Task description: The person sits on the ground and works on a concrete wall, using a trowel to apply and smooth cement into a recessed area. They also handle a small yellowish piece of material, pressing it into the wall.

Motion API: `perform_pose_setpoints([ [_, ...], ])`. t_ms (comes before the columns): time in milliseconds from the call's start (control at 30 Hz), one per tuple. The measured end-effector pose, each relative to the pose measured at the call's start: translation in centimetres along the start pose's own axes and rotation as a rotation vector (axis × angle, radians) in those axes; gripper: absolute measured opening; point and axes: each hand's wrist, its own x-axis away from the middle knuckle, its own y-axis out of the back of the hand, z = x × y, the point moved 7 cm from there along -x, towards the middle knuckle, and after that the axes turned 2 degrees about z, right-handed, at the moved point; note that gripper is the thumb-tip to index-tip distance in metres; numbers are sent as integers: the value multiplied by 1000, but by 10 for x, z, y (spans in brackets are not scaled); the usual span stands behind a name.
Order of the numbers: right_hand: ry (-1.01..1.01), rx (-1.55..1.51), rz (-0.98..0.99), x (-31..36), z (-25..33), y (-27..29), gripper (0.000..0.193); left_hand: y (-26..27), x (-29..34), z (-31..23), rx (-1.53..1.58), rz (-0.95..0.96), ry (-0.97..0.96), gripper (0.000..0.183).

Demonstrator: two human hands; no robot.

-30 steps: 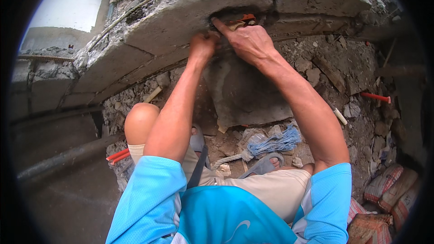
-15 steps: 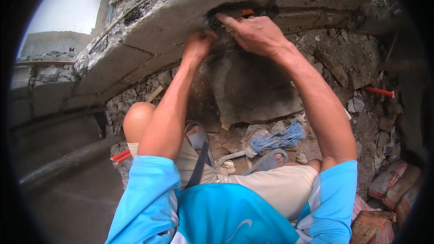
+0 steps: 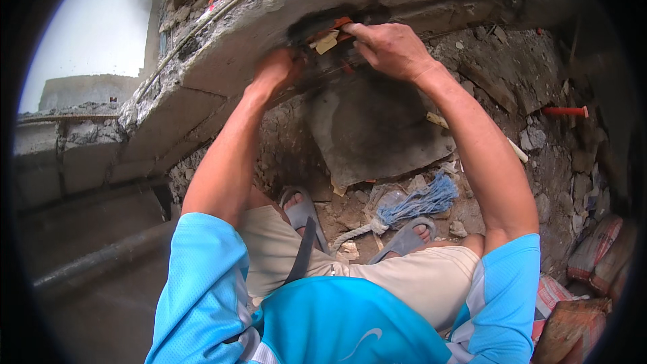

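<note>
A dark recess (image 3: 306, 25) is broken into the underside edge of a concrete beam (image 3: 232, 47). Inside it lies an orange piece (image 3: 341, 23), with a small pale yellow scrap (image 3: 327, 42) beside it. My right hand (image 3: 391, 48) is at the recess's right side, fingers curled, the index fingertip and thumb closed at the end of the orange piece. At the left edge of the recess, my left hand (image 3: 276, 71) is curled and slightly blurred; its fingertips and whatever they hold are hidden.
Below the recess leans a grey slab (image 3: 377, 155). A frayed blue rope bundle (image 3: 421, 202) lies by my sandalled feet. An orange pipe (image 3: 565, 111) sticks out of the rubble at right, above several dirty sacks (image 3: 593, 249). A long pipe (image 3: 101, 256) runs along the left.
Both hands have shifted apart, the left one leftward and the right one slightly right. The right index finger has drawn back to the orange piece, and the yellow scrap shows more. The view has shifted a little.
</note>
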Motion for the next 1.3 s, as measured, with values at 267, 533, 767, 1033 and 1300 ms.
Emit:
perform_pose_setpoints([
  [267,-345,23,135,52,-74,3,29,-5,-2,-3,6,-12,159,43],
  [533,-443,-61,256,56,-92,-9,24,13,10,-17,19,164,43,43],
  [767,-204,-131,-93,36,-43,-8,42,10,38,-43,-140,351,110,42],
  [1033,-295,-151,-16,-1,14,-40,67,-11,78,-105,-285,822,-94,46],
  [1300,-390,-103,46,-14,32,-52,73,-17,97,-115,-312,933,-97,43],
])
